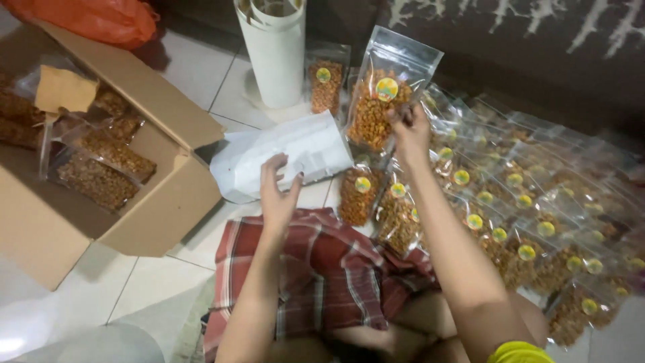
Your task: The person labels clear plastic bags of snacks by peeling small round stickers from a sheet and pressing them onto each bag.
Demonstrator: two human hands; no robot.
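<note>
**Snack pouches sorted on a tiled floor**

Nearest the camera, a red plaid cloth point(322, 269) covers the person's lap, spread over pale floor tiles point(154, 282) with dark grout lines. Above the cloth the left hand point(279, 191) hovers with fingers loosely spread, holding nothing, just in front of a white paper packet point(282, 158) that lies flat on the tiles. The right hand point(410, 131) is raised further out, its fingers pinched on the lower edge of a clear zip pouch point(386, 91) filled with golden-brown snack and marked by a round yellow sticker; the pouch is held upright in the air, above the others.

To the right, many filled pouches point(524, 222) (all with the same sticker) lie overlapping in rows across the floor. On the left stands an open cardboard box point(154, 208), flaps out, with more bags of the brown snack point(101, 175) inside. Further back a white cylindrical container point(275, 54) stands on the tiles, one pouch point(326, 87) leaning beside it. Beyond the box lies an orange plastic bag point(94, 20), and a dark patterned surface point(524, 40) closes the far side.
</note>
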